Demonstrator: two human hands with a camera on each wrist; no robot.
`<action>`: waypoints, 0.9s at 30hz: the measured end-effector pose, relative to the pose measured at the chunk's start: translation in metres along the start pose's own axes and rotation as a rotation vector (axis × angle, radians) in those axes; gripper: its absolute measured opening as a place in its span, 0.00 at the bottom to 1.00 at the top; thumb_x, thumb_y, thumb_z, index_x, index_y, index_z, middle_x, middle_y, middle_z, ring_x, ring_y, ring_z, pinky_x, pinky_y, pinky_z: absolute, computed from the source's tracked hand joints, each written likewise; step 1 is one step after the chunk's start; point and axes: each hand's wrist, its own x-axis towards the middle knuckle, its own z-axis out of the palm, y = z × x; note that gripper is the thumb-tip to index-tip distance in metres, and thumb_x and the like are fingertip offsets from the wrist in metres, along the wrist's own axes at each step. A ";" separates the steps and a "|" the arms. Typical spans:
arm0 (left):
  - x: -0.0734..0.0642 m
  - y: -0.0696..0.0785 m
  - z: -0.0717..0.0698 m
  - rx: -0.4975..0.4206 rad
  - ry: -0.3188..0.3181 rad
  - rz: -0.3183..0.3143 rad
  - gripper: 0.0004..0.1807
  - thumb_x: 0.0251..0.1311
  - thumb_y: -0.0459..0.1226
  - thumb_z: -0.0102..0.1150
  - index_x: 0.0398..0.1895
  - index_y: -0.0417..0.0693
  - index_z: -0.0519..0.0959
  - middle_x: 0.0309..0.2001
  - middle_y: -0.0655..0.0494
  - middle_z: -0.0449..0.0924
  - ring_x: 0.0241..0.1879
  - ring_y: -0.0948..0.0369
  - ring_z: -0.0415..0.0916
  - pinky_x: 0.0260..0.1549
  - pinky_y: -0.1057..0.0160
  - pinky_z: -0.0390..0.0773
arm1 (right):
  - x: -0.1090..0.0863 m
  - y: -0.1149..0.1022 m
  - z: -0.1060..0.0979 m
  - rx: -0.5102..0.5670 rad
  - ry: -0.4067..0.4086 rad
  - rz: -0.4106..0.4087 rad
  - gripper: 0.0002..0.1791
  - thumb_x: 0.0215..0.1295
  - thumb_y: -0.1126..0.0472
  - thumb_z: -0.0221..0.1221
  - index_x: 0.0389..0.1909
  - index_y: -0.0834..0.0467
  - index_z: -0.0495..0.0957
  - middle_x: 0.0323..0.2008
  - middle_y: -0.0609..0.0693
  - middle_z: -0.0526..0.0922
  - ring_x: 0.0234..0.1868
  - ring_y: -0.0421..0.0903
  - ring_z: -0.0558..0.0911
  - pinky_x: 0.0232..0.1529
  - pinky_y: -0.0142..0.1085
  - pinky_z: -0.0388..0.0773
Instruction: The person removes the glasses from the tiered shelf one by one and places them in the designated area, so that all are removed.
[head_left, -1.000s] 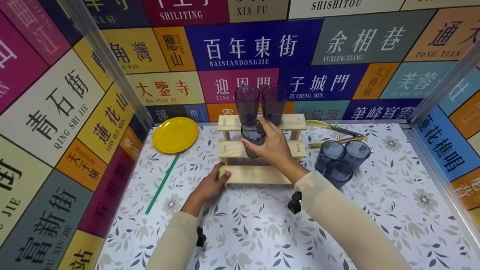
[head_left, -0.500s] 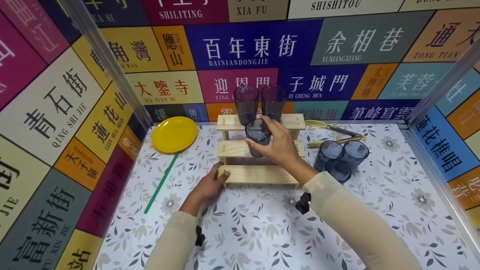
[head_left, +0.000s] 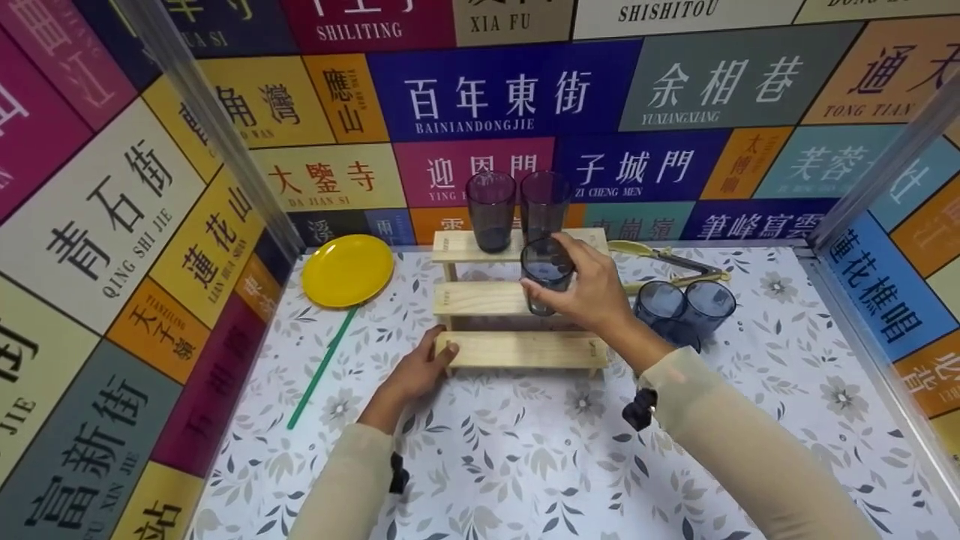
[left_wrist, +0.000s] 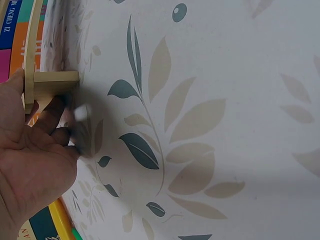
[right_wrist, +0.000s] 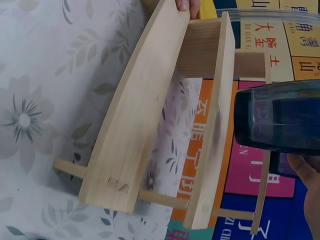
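In the head view, my right hand [head_left: 592, 292] holds a dark tinted glass tumbler [head_left: 547, 266], thumb on the near side and fingers on the far side. The glass is upright at the right part of the middle shelf of a three-tier wooden rack [head_left: 517, 349]. In the right wrist view, the tumbler's base [right_wrist: 245, 117] is close to that shelf; whether it touches, I cannot tell. My left hand [head_left: 411, 373] grips the left end of the lowest shelf, its thumb on top and fingers curled beneath in the left wrist view. Two more tumblers [head_left: 491, 214] stand on the top shelf.
Several similar tumblers [head_left: 709, 301] stand together right of the rack, partly hidden by my right arm. Behind them lie tongs [head_left: 679, 262]. On the left are a yellow plate [head_left: 347, 271] and a green straw-like stick [head_left: 322, 367]. Sign-covered walls enclose the patterned tabletop [head_left: 495, 465].
My right hand has moved the tumbler rightward along the middle shelf, from near its centre. The left hand keeps its grip on the rack's lowest shelf.
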 end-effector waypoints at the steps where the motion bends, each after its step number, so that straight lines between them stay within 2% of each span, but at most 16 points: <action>1: 0.000 0.000 0.000 -0.004 -0.002 -0.005 0.40 0.82 0.67 0.48 0.90 0.69 0.55 0.85 0.40 0.65 0.80 0.36 0.68 0.79 0.33 0.64 | -0.001 0.001 -0.002 -0.003 -0.001 -0.003 0.46 0.55 0.42 0.84 0.69 0.63 0.81 0.53 0.60 0.92 0.51 0.60 0.91 0.52 0.55 0.88; 8: -0.001 0.000 -0.001 0.003 -0.005 0.016 0.40 0.83 0.65 0.48 0.91 0.67 0.54 0.84 0.35 0.65 0.79 0.34 0.69 0.77 0.33 0.67 | -0.007 0.007 -0.020 -0.058 0.016 -0.005 0.45 0.55 0.42 0.84 0.68 0.61 0.81 0.53 0.60 0.93 0.47 0.60 0.91 0.48 0.56 0.87; 21: -0.002 -0.001 0.001 -0.017 -0.006 -0.017 0.43 0.81 0.68 0.49 0.91 0.68 0.52 0.86 0.41 0.63 0.80 0.38 0.68 0.81 0.34 0.63 | -0.021 0.024 -0.053 -0.050 0.033 0.042 0.45 0.54 0.47 0.86 0.68 0.64 0.81 0.54 0.60 0.92 0.47 0.60 0.90 0.48 0.52 0.87; 27: -0.002 0.001 0.001 -0.028 -0.011 -0.034 0.43 0.80 0.69 0.49 0.91 0.71 0.52 0.87 0.43 0.62 0.81 0.40 0.68 0.81 0.34 0.61 | -0.028 0.030 -0.070 -0.066 0.027 0.078 0.44 0.54 0.48 0.86 0.68 0.63 0.81 0.55 0.61 0.91 0.51 0.62 0.90 0.51 0.54 0.87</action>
